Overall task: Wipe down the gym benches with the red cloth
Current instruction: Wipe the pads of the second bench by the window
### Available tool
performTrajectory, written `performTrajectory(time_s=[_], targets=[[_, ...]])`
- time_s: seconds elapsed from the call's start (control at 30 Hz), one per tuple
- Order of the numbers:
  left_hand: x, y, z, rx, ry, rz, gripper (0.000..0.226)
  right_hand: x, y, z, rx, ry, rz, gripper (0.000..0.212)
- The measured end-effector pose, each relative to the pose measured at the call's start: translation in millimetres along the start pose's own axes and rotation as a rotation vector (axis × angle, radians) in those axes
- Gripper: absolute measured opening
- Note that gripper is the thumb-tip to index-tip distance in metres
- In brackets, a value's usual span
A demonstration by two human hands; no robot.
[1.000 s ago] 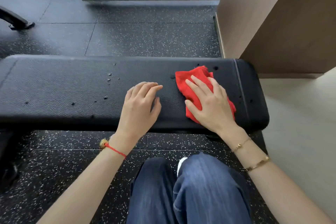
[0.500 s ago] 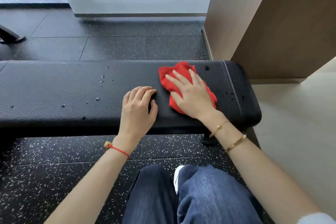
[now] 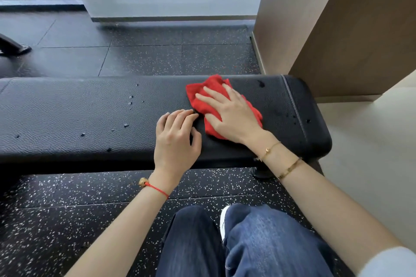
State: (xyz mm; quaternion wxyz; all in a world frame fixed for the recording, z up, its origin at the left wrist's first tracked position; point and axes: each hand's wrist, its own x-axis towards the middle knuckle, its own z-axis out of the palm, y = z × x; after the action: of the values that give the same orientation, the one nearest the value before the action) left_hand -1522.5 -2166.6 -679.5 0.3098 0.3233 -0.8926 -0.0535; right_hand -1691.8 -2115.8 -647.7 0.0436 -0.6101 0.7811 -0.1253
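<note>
**Droplets lie left of your cloth**

Right hand [image 3: 231, 117] presses flat, fingers spread, on the red cloth [image 3: 209, 87] near the bench's [image 3: 67, 108] right end — left hand [image 3: 176, 141] rests loosely curled beside it. Unwiped droplets [image 3: 130, 103] lie leftward along the bench's long axis — your wiping hand is farther.

Red cloth [image 3: 203, 91]; black pebbled bench [image 3: 67, 108]; white-speckled black floor [image 3: 67, 220]; blue jeans [image 3: 258, 243].

A gym floor: speckled black rubber floor tiles [image 3: 139, 60] run beneath a long black padded leather-textured bench [image 3: 67, 114], with the dark metal foot of another piece of equipment [image 3: 13, 46] (only partly visible) at far left.
</note>
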Motion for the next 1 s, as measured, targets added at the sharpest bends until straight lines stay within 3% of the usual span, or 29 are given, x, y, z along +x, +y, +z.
performTrajectory(time_s=[0.1,0.3,0.43,0.6,0.7,0.87,1.0], targets=[[-0.4,-3.9,0.3,-0.011,0.008,0.0,0.03,-21.7,19.4,-3.7,-0.001,0.024,-0.016,0.054],[1.4,-1.0,-6.1,-0.026,-0.029,0.018,0.026,5.6,74.8,-20.5,-0.01,0.074,0.418,0.052],[3.9,-6.8,-16.8,-0.02,0.019,0.036,0.026,23.1,33.1,-10.1,0.011,0.031,0.271,0.054],[-1.3,-27.3,-18.5,-0.001,0.027,0.02,0.026,-24.4,6.0,-2.4,-0.005,-0.007,-0.003,0.056],[-6.5,-31.3,-12.6,-0.028,0.03,-0.001,0.025,-41.1,35.2,-11.2,-0.042,0.005,0.058,0.055],[-8.7,-30.5,-6.3,-0.025,0.066,-0.002,0.027,-11.7,57.1,-15.7,-0.035,0.057,0.384,0.053],[-10.1,-30.5,-5.4,-0.021,0.081,-0.007,0.028,4.2,7.0,0.5,-0.073,0.025,0.246,0.056]])
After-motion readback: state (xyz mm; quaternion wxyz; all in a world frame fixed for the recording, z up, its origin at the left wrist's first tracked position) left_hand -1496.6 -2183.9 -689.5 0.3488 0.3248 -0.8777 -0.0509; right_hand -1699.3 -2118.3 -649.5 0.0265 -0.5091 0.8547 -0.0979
